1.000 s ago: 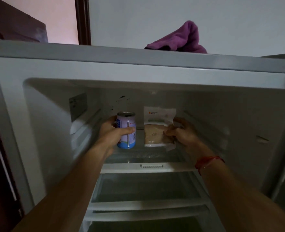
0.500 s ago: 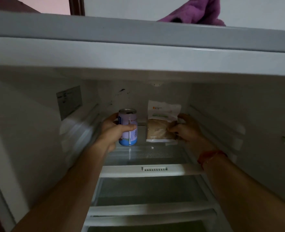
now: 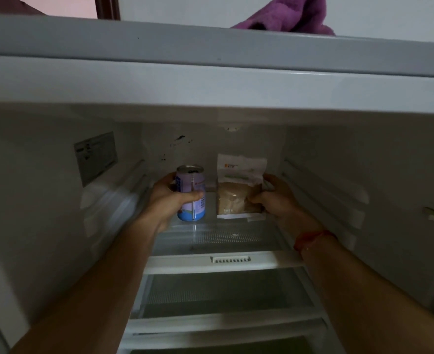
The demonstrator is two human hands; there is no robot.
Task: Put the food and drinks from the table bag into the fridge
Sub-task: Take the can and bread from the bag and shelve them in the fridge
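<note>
Both bare arms extend forward, each grip closed around something.

The left forearm [image 3: 108,277] comes in from the lower left edge and the right forearm [image 3: 363,290] from the lower right, the two converging ahead. The left grip [image 3: 171,198] wraps the can [image 3: 194,181] from its left side, with the thumb [image 3: 190,196] laid across the front, the fingers hidden behind it and the wrist straight. The right grip [image 3: 277,200] holds the packet [image 3: 236,198] at its right edge, thumb pressed on the front face and fingers curled behind, the back of the hand turned up and to the right. The two grips sit about level with each other, apart and not touching.
</note>
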